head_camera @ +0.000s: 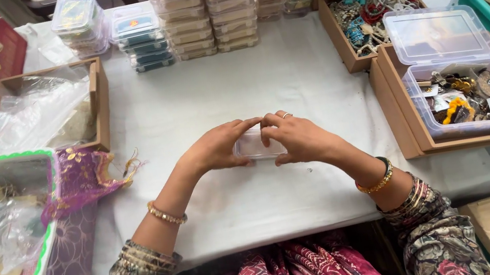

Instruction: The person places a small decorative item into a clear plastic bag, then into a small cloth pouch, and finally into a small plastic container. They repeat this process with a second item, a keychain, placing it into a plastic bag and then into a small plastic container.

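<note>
A small clear plastic box rests on the white table cover at the middle. My left hand clasps its left end, fingers curled over the top. My right hand, with a ring on one finger, clasps the right end. The fingertips of both hands meet above the box. Much of the box is hidden under my fingers, and what is inside cannot be seen.
Stacks of clear boxes line the far edge. At right, a wooden tray holds an open clear case of jewellery; another tray of beads sits behind. At left are a wooden box of plastic bags, a purple pouch and a green-rimmed tray.
</note>
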